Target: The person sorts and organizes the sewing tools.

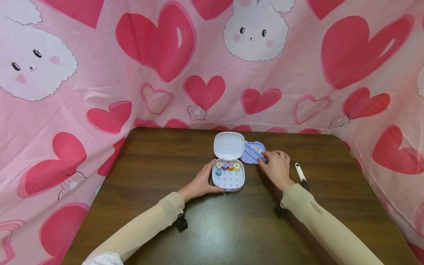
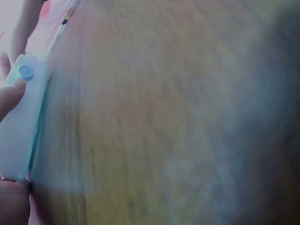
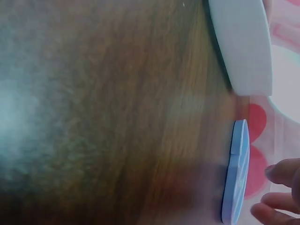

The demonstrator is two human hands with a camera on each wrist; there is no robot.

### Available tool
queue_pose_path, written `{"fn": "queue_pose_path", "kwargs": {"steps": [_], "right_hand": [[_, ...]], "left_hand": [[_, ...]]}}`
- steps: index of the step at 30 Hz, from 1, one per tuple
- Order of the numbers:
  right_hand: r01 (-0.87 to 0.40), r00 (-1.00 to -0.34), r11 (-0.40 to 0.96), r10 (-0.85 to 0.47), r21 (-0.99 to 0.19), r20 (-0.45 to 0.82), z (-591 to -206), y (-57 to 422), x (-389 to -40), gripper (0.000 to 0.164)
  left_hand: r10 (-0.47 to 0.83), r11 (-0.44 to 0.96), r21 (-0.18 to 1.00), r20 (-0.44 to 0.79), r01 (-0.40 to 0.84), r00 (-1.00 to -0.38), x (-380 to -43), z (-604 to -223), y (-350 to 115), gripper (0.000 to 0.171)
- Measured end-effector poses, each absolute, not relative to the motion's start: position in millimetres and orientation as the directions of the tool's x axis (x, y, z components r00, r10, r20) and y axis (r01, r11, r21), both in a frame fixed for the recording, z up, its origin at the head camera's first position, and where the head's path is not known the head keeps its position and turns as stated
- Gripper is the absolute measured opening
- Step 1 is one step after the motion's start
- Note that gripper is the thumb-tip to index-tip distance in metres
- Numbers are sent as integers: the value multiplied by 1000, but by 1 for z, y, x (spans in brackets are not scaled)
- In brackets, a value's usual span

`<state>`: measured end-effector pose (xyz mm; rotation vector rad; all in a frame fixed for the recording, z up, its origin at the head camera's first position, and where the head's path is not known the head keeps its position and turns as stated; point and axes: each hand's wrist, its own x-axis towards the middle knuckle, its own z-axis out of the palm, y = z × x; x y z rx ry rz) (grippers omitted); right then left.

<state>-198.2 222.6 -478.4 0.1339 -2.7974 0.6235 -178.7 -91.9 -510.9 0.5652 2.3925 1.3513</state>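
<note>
An open white case [image 1: 228, 186] stands on the table, lid [image 1: 229, 144] raised. Several small round coloured pots [image 1: 230, 166] fill its back row, and a blue one [image 1: 218, 172] sits in front at the left. Rows of small pegs show in the rest. My left hand [image 1: 201, 181] grips the case's left side, thumb along the front near the blue latch button [image 2: 26, 72]. A lilac tray [image 1: 250, 155] with small white and yellow pieces lies behind right. My right hand [image 1: 276, 167] hovers at the tray's right edge, thumb and fingers apart; nothing shows between them.
On the right of the brown table [image 1: 159, 158] lies a white and black pen-like tool [image 1: 301, 176]. Pink cloth [image 1: 212, 99] with hearts and rabbits hangs behind the table and at its sides.
</note>
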Motion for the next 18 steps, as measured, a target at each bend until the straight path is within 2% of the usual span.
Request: {"fn": "queue_pose_path", "kwargs": {"steps": [11,18], "right_hand": [[-57,-988,937,-4,-346,152,-484,218,-210,45],[-40,-991,938,7,-344,135,-486,215,-214,50]], "left_hand": [[482,486,859,-109,161,-870,-174,-506,-89,119],[481,486,857,-101,169,-871,-176,-506,-90,119]]}}
